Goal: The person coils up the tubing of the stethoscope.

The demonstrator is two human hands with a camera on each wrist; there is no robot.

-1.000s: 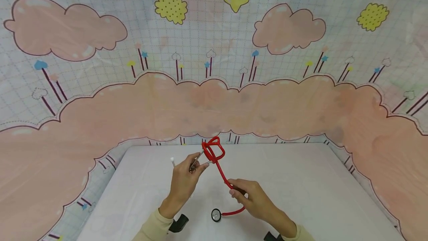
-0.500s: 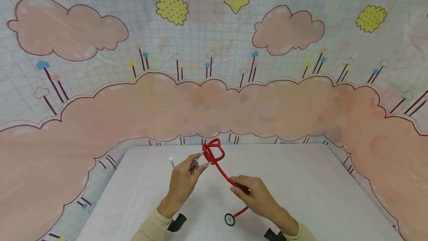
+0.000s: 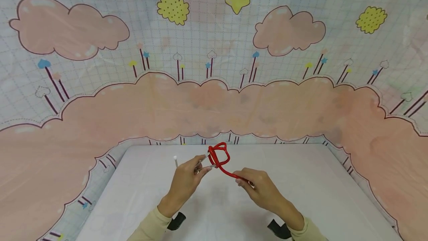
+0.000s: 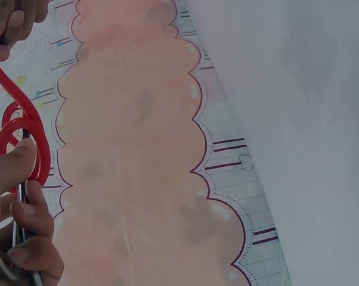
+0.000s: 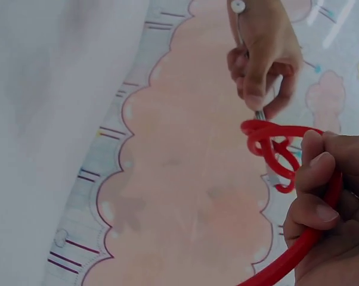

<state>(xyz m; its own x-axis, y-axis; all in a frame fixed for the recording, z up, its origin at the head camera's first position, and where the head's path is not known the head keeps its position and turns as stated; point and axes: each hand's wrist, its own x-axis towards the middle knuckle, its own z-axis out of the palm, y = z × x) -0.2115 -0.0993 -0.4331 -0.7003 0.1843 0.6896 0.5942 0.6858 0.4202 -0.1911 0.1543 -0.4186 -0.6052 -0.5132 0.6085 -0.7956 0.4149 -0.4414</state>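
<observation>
A stethoscope with red tubing [image 3: 228,158] is held up between both hands above the table. Its tubing is wound in loops around the metal ear tubes. My left hand [image 3: 185,179] grips those ear tubes, and a white earpiece [image 3: 175,158] pokes out behind it. My right hand [image 3: 264,189] pinches the free length of tubing, which runs across from the loops. In the right wrist view, the tubing [image 5: 284,259] passes through the curled fingers [image 5: 313,217] and leaves the frame at the bottom. I cannot see the chest piece in any current view.
A white table [image 3: 140,166] lies beneath both hands. Behind it hangs a backdrop cloth [image 3: 234,111] printed with clouds and stars. Black straps [image 3: 176,221] show at both wrists, below the sleeves.
My right hand has moved up and right along with the tubing. The chest piece swung right, then passed out of sight. My left hand and the loops have shifted slightly right.
</observation>
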